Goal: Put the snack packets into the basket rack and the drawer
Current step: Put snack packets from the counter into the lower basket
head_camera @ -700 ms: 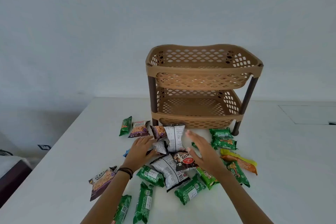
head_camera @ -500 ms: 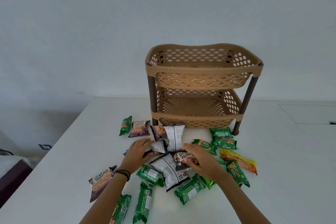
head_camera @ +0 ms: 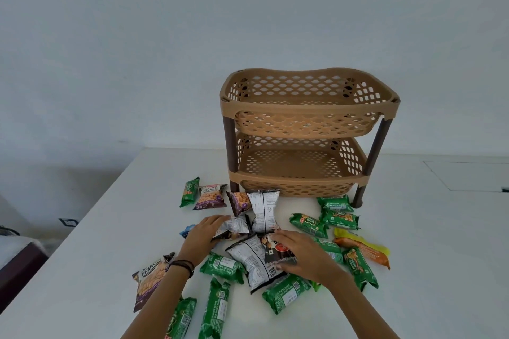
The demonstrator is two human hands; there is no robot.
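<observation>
Snack packets (head_camera: 256, 264): left hand (head_camera: 202, 235) fingers curl on one; right hand (head_camera: 301, 254) fingers pinch another.

Both of your arms are bare from the lower edge of the view up to the fingers, with no sleeves showing. Just behind your left grip (head_camera: 205, 234), a band of thin dark cords (head_camera: 184, 265) circles the wrist, several strands lying close together, some a little looser than others. Your right grip (head_camera: 304, 254) carries no band behind it, and no rings can be made out on either grip. The nails look short and plain.
</observation>
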